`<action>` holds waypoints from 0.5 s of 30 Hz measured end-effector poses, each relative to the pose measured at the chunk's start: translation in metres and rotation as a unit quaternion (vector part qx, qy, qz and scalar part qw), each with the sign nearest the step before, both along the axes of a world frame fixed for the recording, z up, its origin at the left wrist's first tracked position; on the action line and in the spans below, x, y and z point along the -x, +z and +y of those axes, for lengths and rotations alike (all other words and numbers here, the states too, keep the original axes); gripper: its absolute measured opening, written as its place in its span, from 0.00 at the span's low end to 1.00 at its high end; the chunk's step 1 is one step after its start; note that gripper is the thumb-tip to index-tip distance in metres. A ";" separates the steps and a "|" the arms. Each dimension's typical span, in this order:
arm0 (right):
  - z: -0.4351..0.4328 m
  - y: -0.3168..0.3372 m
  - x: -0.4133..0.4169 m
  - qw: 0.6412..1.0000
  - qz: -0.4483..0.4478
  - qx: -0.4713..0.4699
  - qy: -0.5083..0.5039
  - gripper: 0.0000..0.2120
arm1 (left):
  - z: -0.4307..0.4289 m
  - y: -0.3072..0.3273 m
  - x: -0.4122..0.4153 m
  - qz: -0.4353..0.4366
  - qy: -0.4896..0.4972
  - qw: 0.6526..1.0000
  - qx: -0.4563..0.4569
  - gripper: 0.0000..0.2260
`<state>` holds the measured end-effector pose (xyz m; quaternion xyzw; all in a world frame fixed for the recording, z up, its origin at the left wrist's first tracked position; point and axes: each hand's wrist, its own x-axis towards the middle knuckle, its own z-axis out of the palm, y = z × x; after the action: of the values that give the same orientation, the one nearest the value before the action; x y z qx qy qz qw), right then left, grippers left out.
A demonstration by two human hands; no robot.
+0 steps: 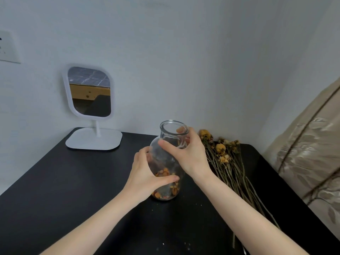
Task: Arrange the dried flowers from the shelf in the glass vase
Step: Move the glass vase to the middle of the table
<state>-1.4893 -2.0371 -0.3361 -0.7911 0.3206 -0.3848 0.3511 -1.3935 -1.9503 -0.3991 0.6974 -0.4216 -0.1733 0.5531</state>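
Note:
A clear glass vase (166, 153) stands upright on the black table (73, 190), with orange dried petals lying in its bottom. My left hand (147, 173) grips its lower body from the left, thumb across the front. My right hand (187, 153) grips its neck and shoulder from the right, fingers curled behind the glass. A bundle of dried flowers (226, 162) with yellow-brown heads and long thin stems lies flat on the table just right of the vase, heads toward the wall.
A white-framed standing mirror (90, 92) sits at the table's back left on a flat white base. A beige patterned fabric (312, 153) hangs at the right edge. Small crumbs speckle the tabletop near me. The wall is close behind.

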 end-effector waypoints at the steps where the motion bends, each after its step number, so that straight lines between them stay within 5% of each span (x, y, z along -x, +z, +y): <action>1: 0.000 0.000 0.000 1.000 0.004 0.000 0.001 0.25 | 0.000 -0.001 0.001 0.003 0.002 1.000 0.001 0.47; 8: 0.001 0.004 0.007 0.999 -0.005 -0.019 0.046 0.23 | 0.011 0.001 0.015 0.014 0.026 1.000 -0.001 0.46; 12: -0.009 0.001 0.032 0.996 -0.002 -0.059 0.060 0.31 | 0.035 0.001 0.043 0.010 0.088 0.989 0.121 0.23; 15: -0.024 -0.005 0.062 0.997 -0.007 -0.075 0.036 0.22 | 0.049 -0.002 0.073 0.013 0.047 0.985 0.163 0.12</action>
<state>-1.5516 -2.0607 -0.3407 -0.7708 0.3177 -0.3522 0.4252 -1.4668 -1.9016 -0.4010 0.6150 -0.4038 -0.0848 0.6720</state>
